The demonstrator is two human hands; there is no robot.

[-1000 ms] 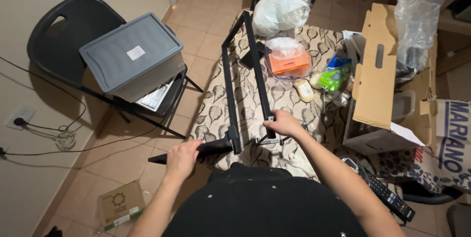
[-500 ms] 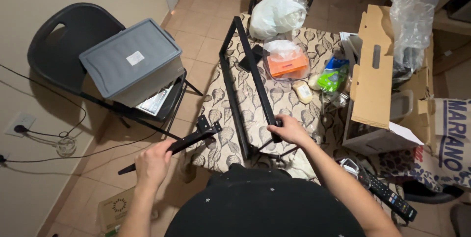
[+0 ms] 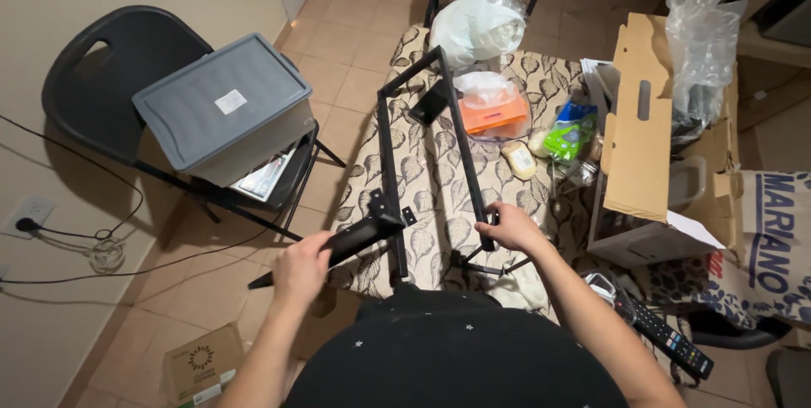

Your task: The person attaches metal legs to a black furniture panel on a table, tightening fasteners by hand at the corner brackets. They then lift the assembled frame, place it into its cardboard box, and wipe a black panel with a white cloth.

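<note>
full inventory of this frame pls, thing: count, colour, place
metal frame: 1, black, lying on the leaf-print table
loose metal bar: 1, black, at the frame's near left corner
table: 1, beige and brown leaf-print cover, centre
storage bin: 1, grey, lidded, on the folding chair
folding chair: 1, black, left
orange box: 1, on the table, past the frame
plastic bags: 2, white at the table's far end, clear at upper right
cardboard box: 1, brown, open, right
remote control: 1, black, lower right
left hand: grips the loose metal bar
right hand: grips the frame's right rail
</note>
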